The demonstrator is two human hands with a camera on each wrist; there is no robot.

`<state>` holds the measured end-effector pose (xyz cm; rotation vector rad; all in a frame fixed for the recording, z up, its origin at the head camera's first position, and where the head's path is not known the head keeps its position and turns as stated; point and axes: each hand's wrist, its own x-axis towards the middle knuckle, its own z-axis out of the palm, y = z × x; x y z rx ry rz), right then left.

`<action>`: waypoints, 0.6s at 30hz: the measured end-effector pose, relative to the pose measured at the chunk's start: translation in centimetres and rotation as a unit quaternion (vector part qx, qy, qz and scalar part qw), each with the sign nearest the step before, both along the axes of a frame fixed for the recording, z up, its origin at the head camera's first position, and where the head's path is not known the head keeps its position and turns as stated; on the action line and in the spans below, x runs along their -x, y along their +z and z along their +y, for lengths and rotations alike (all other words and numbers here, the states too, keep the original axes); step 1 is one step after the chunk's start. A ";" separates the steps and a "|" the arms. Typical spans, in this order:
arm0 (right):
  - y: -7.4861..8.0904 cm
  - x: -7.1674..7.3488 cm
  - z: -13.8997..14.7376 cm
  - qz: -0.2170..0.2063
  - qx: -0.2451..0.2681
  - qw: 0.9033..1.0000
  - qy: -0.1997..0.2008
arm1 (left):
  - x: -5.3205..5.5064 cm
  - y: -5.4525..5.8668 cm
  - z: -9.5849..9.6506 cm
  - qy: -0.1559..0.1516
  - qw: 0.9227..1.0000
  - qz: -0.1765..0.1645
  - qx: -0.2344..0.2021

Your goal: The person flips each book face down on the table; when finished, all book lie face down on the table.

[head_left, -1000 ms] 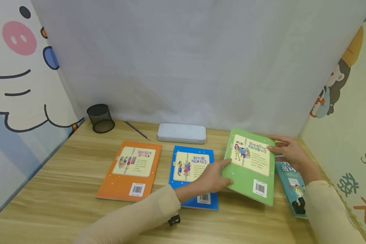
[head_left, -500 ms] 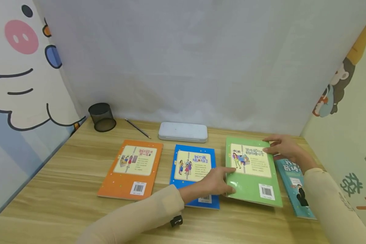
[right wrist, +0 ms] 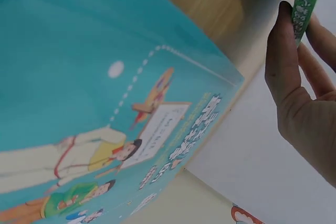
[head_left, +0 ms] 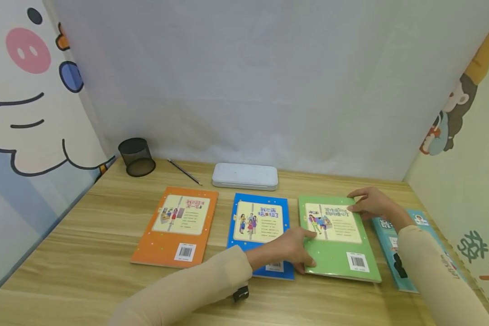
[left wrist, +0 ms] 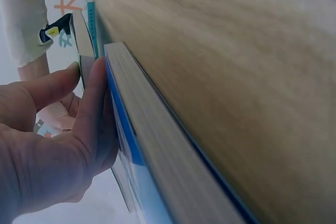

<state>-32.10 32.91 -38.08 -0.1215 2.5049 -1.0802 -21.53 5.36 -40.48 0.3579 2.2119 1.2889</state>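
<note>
Tabletop point(head_left: 85, 235): takes the green book point(head_left: 334, 253) down to it; a second ago that book is raised and tilted, and now it lies much lower and close to flat
Green book: sits between the blue book point(head_left: 258, 222) and the teal book point(head_left: 388, 240), back cover up with its barcode toward the person; whether its whole underside touches the wood, I cannot tell
Left hand point(head_left: 291, 246): pinches the near part of the green book's left edge, thumb on the cover; the left wrist view shows fingers close beside the blue book
Right hand point(head_left: 371, 203): pinches the far right corner of the green book, a hold that the right wrist view also shows
Blue book: lies just beside the green one, partly hidden under the left hand, unmoved over the last second
Orange book point(head_left: 177, 224): lies flat at the left of the row, barcode showing, unmoved as well
Teal book: rests at the right, partly covered by the right sleeve point(head_left: 444, 276)
Back of the table: pen holder point(head_left: 136, 156), pencil point(head_left: 184, 171) and pencil case point(head_left: 244, 175) stay where they are
Work in hand: laying down the green book looks nearly finished, my judgement, with neither hand off it yet
</note>
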 end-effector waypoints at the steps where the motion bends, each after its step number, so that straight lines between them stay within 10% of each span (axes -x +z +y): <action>1: -0.1 0.0 0.0 -0.001 0.000 1.000 -0.001 | 0.0 0.0 0.1 -0.003 1.000 0.002 0.006; 18: -0.1 -0.1 -0.4 -0.041 0.000 0.999 -0.029 | 0.0 0.4 1.1 -0.061 0.987 0.077 0.125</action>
